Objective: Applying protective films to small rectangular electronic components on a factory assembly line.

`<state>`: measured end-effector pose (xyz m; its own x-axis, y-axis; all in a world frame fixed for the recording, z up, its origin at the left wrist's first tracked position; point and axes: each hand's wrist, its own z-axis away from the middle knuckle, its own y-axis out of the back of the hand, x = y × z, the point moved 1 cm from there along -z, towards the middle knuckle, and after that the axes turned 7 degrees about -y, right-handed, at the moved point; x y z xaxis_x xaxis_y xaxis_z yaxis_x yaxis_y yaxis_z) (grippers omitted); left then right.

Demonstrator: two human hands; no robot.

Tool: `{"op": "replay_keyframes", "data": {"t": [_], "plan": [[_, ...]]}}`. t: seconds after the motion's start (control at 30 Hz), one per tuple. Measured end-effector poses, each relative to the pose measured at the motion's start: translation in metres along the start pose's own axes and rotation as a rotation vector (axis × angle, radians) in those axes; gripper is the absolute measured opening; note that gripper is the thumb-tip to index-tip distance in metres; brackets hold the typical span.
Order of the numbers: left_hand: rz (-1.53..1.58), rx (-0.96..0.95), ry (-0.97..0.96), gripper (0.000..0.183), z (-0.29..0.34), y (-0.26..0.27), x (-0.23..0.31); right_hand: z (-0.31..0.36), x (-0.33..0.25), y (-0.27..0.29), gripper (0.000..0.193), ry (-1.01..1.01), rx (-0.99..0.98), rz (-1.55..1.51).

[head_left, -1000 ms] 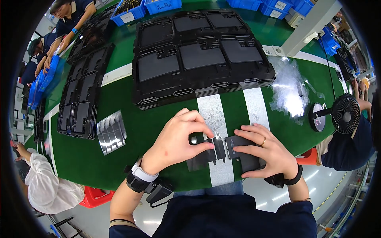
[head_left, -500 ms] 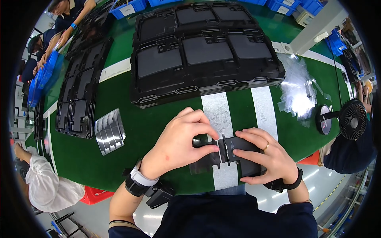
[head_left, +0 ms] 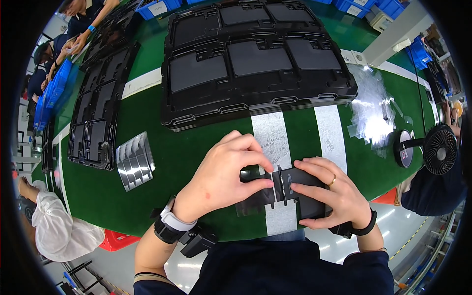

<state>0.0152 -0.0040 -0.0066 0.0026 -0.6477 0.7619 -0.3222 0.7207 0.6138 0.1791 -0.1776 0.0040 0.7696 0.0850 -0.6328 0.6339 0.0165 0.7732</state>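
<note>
A flat black rectangular panel (head_left: 311, 205) with small pale print lies near the table's front edge. My right hand (head_left: 339, 196) spans it, with fingers spread over its top and far edge and the thumb at its near edge. Along the panel's left side runs a narrow dark strip (head_left: 278, 190) with a thin bright line. My left hand (head_left: 231, 169) is closed in a pinch of thumb and forefinger at the strip's far end. Beneath that hand lies a dark, glossy, see-through sheet (head_left: 250, 205), partly hidden by my fingers.
Ahead stands a stack of black moulded trays (head_left: 255, 93) holding dark flat panels. More black trays (head_left: 96, 115) and shiny film strips (head_left: 135, 161) lie to the left. Clear film pieces (head_left: 372, 115) and a small black fan (head_left: 440, 149) are at right. Co-workers (head_left: 81, 22) work at far left.
Both hands keep their hold, and the panel stays in place between them. The view has shifted slightly. At far left, a co-worker's hands have moved a little.
</note>
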Motion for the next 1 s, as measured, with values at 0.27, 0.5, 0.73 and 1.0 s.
{"op": "replay_keyframes", "data": {"t": [0.27,0.5,0.73,1.0], "plan": [[0.113,0.059,-0.007,0.019,-0.001,0.003,0.003,-0.007,-0.005,0.007,0.056,0.022,0.059,0.058],[0.667,-0.018,-0.113,0.012,0.007,0.009,0.004,-0.052,-0.035,0.028,0.071,0.114,0.54,-0.042],[0.411,0.498,0.038,0.015,0.007,0.005,-0.008,-0.083,-0.016,-0.013,0.07,0.045,0.535,-0.238],[0.308,0.525,0.066,0.021,0.001,0.006,-0.016,-0.089,0.021,-0.012,0.023,-0.253,0.294,-0.869]]}}
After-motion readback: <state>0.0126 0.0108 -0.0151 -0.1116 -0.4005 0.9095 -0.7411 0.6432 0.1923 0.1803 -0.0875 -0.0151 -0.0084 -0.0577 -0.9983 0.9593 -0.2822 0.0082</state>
